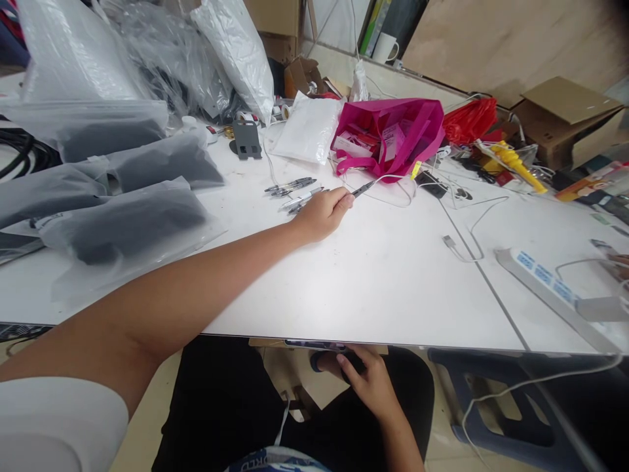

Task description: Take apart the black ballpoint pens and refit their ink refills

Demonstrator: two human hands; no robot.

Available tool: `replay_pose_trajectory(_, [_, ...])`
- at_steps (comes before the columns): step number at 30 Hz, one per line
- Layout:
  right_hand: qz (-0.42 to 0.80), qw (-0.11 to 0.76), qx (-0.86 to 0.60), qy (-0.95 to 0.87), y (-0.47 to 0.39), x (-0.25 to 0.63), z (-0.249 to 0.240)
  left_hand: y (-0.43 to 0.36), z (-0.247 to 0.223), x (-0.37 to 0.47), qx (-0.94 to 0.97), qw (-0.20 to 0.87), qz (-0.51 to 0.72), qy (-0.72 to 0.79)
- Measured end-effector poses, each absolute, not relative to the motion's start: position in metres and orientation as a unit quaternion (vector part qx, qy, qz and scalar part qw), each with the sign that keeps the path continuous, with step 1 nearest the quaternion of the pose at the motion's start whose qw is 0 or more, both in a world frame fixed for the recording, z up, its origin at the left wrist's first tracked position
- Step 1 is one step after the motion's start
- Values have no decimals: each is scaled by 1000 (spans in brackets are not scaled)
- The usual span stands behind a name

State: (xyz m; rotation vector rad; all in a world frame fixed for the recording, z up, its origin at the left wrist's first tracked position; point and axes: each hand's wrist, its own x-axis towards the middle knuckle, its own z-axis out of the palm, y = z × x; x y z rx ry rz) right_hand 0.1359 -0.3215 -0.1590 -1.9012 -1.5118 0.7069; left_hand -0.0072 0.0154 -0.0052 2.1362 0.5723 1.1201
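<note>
My left hand [324,213] reaches out over the white table [393,275], closed round a slim dark pen [363,189] whose end sticks out past the thumb. Several more pens [291,187] lie on the table just beyond that hand, partly covered by it. Low in the view, my right hand [371,383] is at the table's front edge, above my lap. Its thumb and fingers are apart, and some fingertips are hidden under the edge. Close by them, a dark flat thing like a phone [314,344] shows just below the edge.
Frosted bags with dark contents [132,219] cover the left side. A pink bag [393,134] with small boxes, a white pouch [309,128] and a grey stand [246,139] stand behind. A power strip [545,282] and loose cables lie right. Part of another person's hand [622,265] shows there.
</note>
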Motion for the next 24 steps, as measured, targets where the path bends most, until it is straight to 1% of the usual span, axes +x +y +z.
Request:
replay_pose_trajectory(4, [283, 323, -736, -523, -324, 136, -162, 14, -4, -8, 815, 326, 426, 221])
replay_pose_trajectory(7, [283, 299, -765, -496, -323, 133, -165, 13, -3, -8, 816, 324, 422, 228])
replay_pose_trajectory(11, [259, 282, -770, -510, -316, 128, -168, 13, -2, -8, 817, 323, 421, 226])
replay_pose_trajectory(16, [300, 267, -771, -495, -306, 127, -170, 14, -3, -8, 819, 320, 421, 224])
replay_pose_trajectory(19, [289, 260, -762, -518, -304, 130, -172, 14, -4, -8, 819, 319, 418, 228])
replay_pose_trajectory(24, [285, 202, -770, -534, -300, 134, -174, 15, -5, -8, 822, 315, 420, 223])
